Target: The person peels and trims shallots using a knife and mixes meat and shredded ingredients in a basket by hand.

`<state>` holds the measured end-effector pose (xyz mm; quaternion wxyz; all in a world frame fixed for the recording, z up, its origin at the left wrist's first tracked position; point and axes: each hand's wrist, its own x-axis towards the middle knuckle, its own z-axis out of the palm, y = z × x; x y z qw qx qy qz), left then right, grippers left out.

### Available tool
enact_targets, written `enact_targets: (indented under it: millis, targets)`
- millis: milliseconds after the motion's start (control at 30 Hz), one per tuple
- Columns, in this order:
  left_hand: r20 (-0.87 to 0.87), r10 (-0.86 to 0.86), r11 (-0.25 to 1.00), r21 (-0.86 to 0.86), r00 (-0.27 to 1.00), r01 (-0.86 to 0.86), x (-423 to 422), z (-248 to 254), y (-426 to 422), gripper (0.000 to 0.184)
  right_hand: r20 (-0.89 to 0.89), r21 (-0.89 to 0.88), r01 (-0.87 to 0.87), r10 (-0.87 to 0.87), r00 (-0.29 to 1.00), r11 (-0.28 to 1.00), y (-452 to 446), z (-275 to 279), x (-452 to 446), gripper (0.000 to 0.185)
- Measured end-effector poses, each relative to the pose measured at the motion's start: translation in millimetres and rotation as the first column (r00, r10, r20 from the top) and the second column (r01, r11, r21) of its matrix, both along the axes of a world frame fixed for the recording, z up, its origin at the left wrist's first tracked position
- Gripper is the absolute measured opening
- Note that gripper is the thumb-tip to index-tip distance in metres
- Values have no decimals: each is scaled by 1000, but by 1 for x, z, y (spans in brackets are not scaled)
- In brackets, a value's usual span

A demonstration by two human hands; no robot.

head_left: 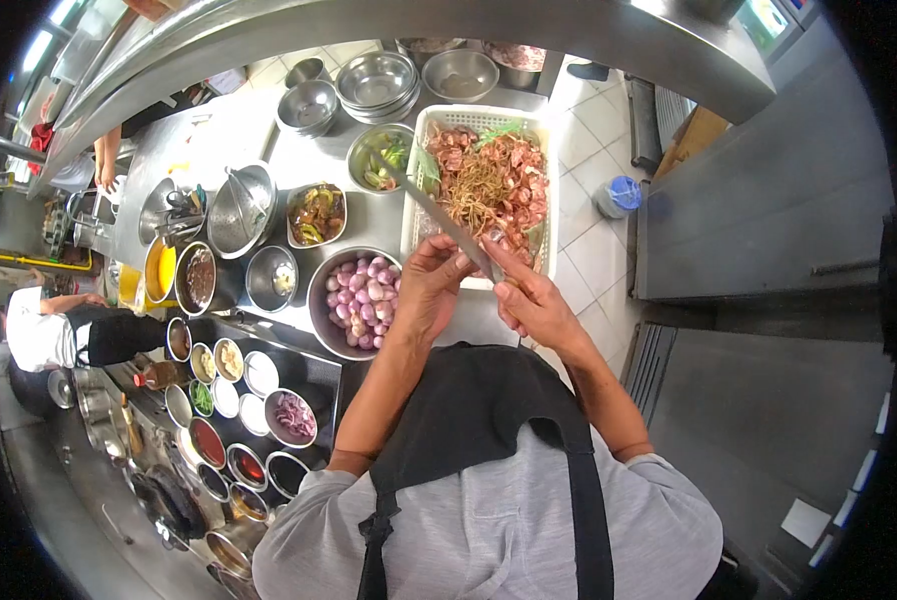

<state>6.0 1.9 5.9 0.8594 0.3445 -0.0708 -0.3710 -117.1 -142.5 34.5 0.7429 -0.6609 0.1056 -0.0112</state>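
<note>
My right hand (537, 303) grips the handle end of a long knife (439, 213), whose blade points up and to the left. Close beside it, my left hand (435, 285) has its fingers pinched near the base of the blade; whatever they hold is hidden. Both hands are above the near edge of a white plastic basket (552, 200), filled with reddish-brown scraps (456, 165) and a tangle of thin brown strands (491, 188). Just left of my left hand stands a metal bowl of purple shallots (356, 303).
Behind the basket are stacked metal bowls (377, 80) and a bowl with green pieces (381, 157). Strainers (244, 210) and ingredient containers (291, 416) crowd the left. A steel shelf (419, 28) crosses overhead. Another person (49, 330) stands far left. Steel cabinets (759, 220) line the right.
</note>
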Motion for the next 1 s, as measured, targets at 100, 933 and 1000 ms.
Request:
enact_targets:
  millis: [100, 933, 1000]
  targets:
    - [60, -5, 995, -101, 998, 11, 1, -8, 1, 29, 9, -13, -89, 89, 996, 996, 1, 2, 0, 62]
    - [53, 18, 999, 27, 998, -20, 1, -1, 3, 22, -10, 87, -34, 35, 999, 996, 4, 13, -1, 61]
    - [42, 19, 999, 30, 999, -20, 0, -1, 3, 21, -2, 93, -27, 27, 1000, 995, 5, 17, 0, 62]
